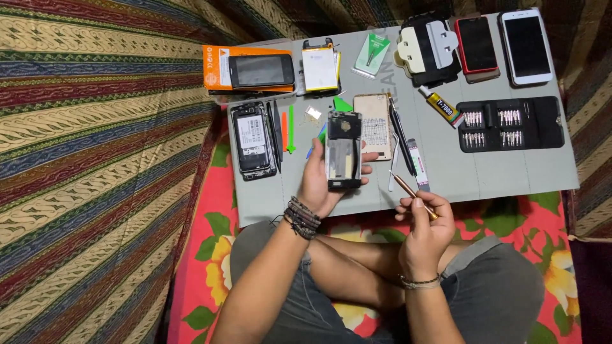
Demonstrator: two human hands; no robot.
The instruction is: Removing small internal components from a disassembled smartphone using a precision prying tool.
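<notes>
My left hand (317,181) holds an opened phone frame (343,150) upright over the grey mat (497,169), its bare metal inside facing up. My right hand (426,223) grips a thin copper-coloured screwdriver (411,193), tip pointing up-left toward the phone but apart from it. Beaded bracelets circle my left wrist. A thin bracelet is on my right wrist.
On the mat lie another opened phone (253,140), orange and green pry tools (287,129), a battery (319,69), a black phone on an orange box (261,70), a glue tube (441,105), a bit set (510,124), and two phones (500,46). Striped cloth lies left.
</notes>
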